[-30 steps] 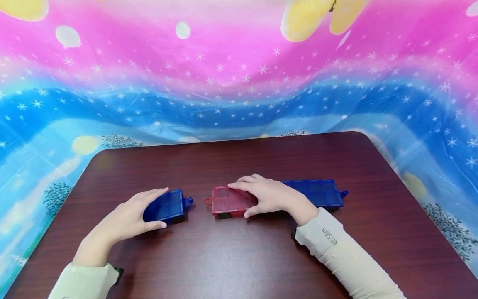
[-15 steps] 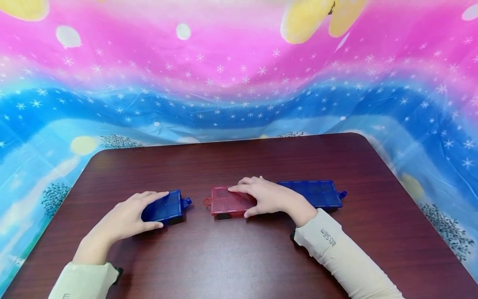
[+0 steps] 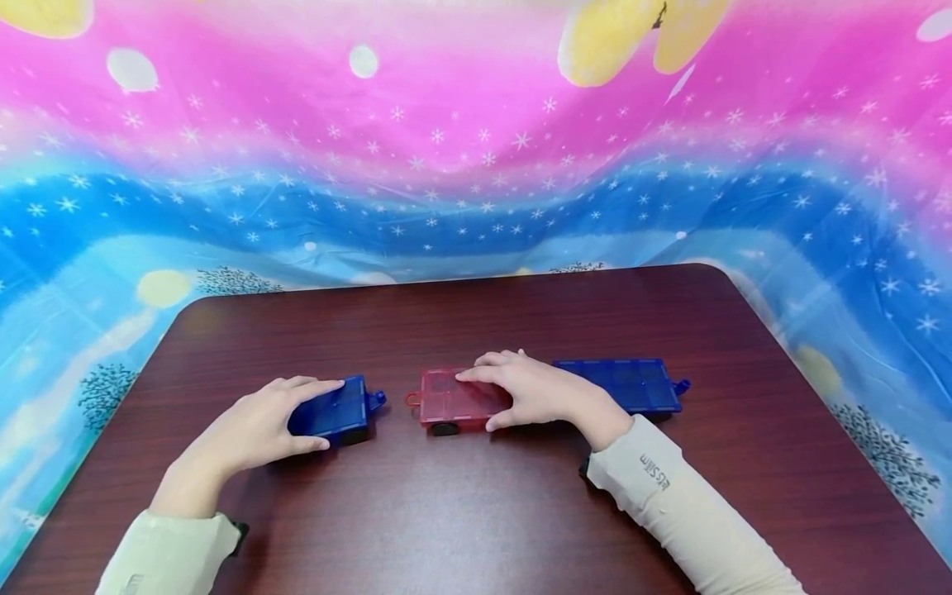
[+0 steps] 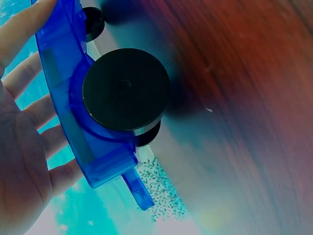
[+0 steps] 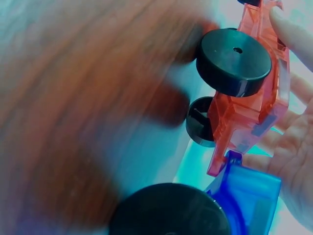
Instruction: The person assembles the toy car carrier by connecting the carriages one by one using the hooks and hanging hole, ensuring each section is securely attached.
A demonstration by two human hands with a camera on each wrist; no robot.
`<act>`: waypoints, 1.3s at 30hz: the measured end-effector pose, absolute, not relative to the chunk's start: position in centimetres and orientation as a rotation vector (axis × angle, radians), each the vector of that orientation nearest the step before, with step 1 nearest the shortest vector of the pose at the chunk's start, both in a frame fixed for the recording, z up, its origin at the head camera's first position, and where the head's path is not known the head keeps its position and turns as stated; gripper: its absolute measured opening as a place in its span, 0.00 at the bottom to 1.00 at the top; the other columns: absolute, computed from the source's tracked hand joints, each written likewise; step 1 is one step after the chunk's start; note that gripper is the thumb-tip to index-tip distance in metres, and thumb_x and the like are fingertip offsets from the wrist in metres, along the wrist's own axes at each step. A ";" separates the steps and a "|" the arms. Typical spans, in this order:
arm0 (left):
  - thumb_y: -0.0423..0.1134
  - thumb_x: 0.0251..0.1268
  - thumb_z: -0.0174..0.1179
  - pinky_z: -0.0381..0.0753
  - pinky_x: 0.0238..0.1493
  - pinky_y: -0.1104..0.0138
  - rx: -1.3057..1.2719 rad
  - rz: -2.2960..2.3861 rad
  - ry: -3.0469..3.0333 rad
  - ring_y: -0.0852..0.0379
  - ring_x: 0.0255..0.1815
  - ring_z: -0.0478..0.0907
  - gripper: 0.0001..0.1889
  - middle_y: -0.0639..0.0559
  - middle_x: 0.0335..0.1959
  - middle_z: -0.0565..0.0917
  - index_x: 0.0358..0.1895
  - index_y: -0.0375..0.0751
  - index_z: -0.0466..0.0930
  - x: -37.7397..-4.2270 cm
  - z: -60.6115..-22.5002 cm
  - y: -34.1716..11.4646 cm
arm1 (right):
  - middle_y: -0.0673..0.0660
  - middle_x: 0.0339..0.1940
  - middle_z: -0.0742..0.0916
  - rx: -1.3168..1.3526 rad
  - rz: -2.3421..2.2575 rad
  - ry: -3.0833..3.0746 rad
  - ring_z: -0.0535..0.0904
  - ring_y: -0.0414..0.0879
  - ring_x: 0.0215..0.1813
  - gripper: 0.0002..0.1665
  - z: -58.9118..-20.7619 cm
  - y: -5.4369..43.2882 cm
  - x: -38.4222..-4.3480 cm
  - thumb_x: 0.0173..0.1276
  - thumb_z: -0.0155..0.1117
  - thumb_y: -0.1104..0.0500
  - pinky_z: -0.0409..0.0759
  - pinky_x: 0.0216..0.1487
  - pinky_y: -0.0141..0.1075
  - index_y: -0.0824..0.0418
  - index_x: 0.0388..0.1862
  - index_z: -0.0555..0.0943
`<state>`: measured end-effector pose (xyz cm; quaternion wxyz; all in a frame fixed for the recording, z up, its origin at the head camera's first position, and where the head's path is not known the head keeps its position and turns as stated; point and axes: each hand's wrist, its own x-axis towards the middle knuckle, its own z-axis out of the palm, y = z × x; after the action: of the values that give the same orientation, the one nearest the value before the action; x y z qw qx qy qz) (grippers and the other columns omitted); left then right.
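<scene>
In the head view my left hand [image 3: 245, 430] grips a translucent blue toy car base [image 3: 330, 411] across its sides, thumb on the near side and fingers on the far side. Its hook faces right. The left wrist view shows the base's black wheels and the thumb against its side. My right hand [image 3: 539, 388] holds a red toy car base [image 3: 454, 397], partly hidden under the palm, with a loop at its left end. To its right stands a longer blue car base [image 3: 625, 384]. In the right wrist view the red base's end [image 5: 220, 154] overlaps the end of this blue base [image 5: 249, 191].
The bases stand in a row on a dark wooden table [image 3: 446, 322] with rounded far corners. A short gap separates the left blue hook from the red loop. Behind the table hangs a pink and blue patterned cloth [image 3: 476, 190].
The left blue base slid slightly left, then slightly right again with my left hand. The right blue base shifted a little left early on; my right hand stays on the red base.
</scene>
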<state>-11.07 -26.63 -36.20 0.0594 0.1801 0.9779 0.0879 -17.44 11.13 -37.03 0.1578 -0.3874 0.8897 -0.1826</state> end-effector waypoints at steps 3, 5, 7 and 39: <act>0.55 0.51 0.74 0.81 0.50 0.42 0.559 0.267 2.956 0.38 0.61 0.75 0.40 0.40 0.62 0.78 0.70 0.55 0.72 -11.1 -36.1 -26.4 | 0.57 0.73 0.72 -1.104 -0.534 2.542 0.66 0.55 0.74 0.44 -37.0 11.2 -17.5 0.59 0.75 0.47 0.56 0.75 0.66 0.45 0.74 0.69; 0.55 0.50 0.74 0.81 0.50 0.42 0.567 0.263 2.952 0.38 0.61 0.75 0.39 0.40 0.62 0.78 0.69 0.55 0.72 -11.2 -36.1 -26.2 | 0.57 0.73 0.72 -1.105 -0.541 2.542 0.66 0.55 0.74 0.44 -37.1 11.3 -17.5 0.60 0.75 0.47 0.56 0.75 0.65 0.45 0.74 0.69; 0.56 0.50 0.74 0.81 0.50 0.42 0.573 0.254 2.950 0.38 0.61 0.76 0.40 0.40 0.62 0.78 0.69 0.56 0.72 -11.3 -36.1 -26.1 | 0.57 0.73 0.72 -1.109 -0.547 2.542 0.66 0.54 0.75 0.44 -37.1 11.3 -17.6 0.60 0.74 0.47 0.57 0.75 0.64 0.45 0.75 0.69; 0.56 0.51 0.74 0.81 0.52 0.43 0.664 0.201 2.921 0.40 0.61 0.76 0.39 0.42 0.62 0.79 0.70 0.56 0.72 -12.1 -36.0 -23.8 | 0.55 0.71 0.73 -1.113 -0.596 2.528 0.67 0.52 0.73 0.43 -37.5 11.6 -17.7 0.61 0.74 0.48 0.56 0.75 0.64 0.44 0.75 0.68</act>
<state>-12.07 -23.84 -36.05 0.0698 0.2207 0.9706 0.0667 -17.71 11.62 -37.48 0.1571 -0.3891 0.8835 -0.2084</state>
